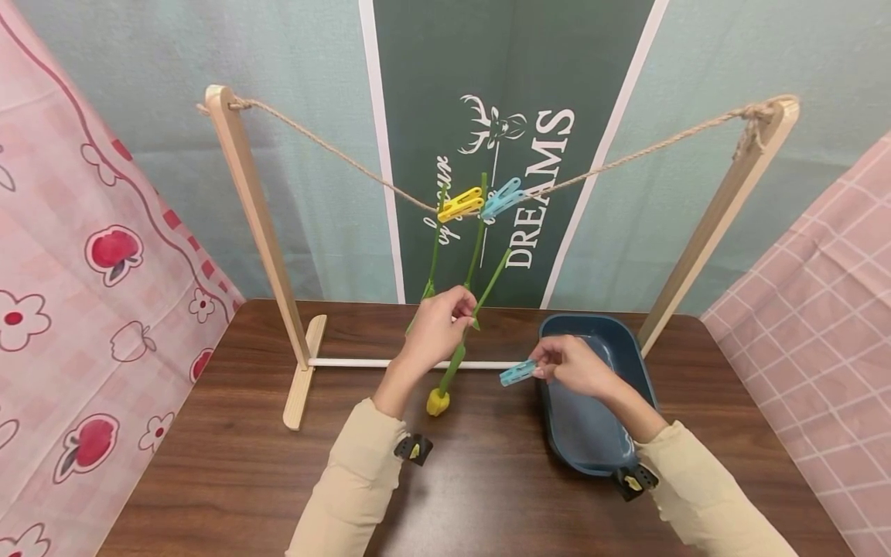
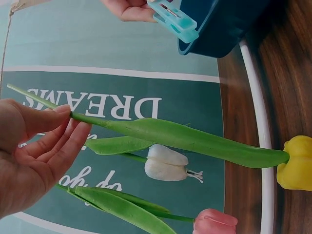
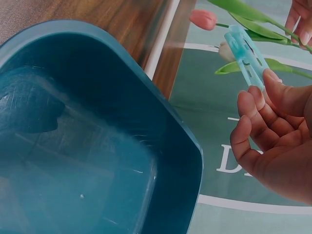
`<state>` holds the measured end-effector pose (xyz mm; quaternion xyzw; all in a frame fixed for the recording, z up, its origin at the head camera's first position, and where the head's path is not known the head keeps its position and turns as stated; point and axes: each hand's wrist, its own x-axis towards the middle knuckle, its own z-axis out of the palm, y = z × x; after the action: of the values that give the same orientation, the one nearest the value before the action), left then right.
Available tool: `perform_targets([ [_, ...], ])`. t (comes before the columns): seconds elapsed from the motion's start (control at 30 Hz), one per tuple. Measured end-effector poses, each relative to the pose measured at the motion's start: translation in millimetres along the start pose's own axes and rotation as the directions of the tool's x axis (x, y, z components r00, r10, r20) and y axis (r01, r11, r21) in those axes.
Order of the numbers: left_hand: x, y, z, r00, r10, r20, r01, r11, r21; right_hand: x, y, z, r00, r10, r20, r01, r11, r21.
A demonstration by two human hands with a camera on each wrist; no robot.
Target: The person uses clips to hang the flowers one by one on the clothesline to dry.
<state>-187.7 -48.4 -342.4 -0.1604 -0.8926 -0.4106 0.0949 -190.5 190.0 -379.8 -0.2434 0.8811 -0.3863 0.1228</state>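
Note:
My left hand (image 1: 437, 323) pinches the green stem of a yellow tulip (image 1: 438, 402) between thumb and fingers. The flower hangs head down, its stem end pointing up towards the rope. Near the basin, my right hand (image 1: 574, 365) holds a light blue clothespin (image 1: 517, 373) by one end. Above the hands, a yellow clothespin (image 1: 461, 205) and another blue clothespin (image 1: 503, 198) clip two stems to the rope (image 1: 334, 152). In the left wrist view, those stems carry a white tulip (image 2: 165, 163) and a pink tulip (image 2: 215, 223), both hanging behind the yellow one.
The rope sags between two wooden posts (image 1: 261, 224), joined low down by a white rod (image 1: 355, 363). A dark blue basin (image 1: 557, 433) stands on the brown table (image 1: 480, 503), under my right forearm. Printed cloths hang at the back and sides.

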Motion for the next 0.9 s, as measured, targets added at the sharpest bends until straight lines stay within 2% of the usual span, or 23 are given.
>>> perform_targets([
  [0.27,4.4,4.5,-2.3,1.000,0.004,0.009,-0.004,1.000,0.003,0.3,0.0,-0.7,1.000,-0.001,-0.007,0.001,1.000,-0.017],
  [0.6,15.9,13.4,-4.4,0.998,0.055,-0.019,-0.055,0.998,0.004,0.7,-0.2,-2.0,1.000,-0.007,-0.008,0.006,1.000,-0.021],
  [0.9,24.9,24.0,-5.3,0.998,0.048,-0.047,-0.047,0.999,0.006,-1.0,0.6,-4.7,1.000,0.011,-0.024,-0.011,1.000,-0.019],
])
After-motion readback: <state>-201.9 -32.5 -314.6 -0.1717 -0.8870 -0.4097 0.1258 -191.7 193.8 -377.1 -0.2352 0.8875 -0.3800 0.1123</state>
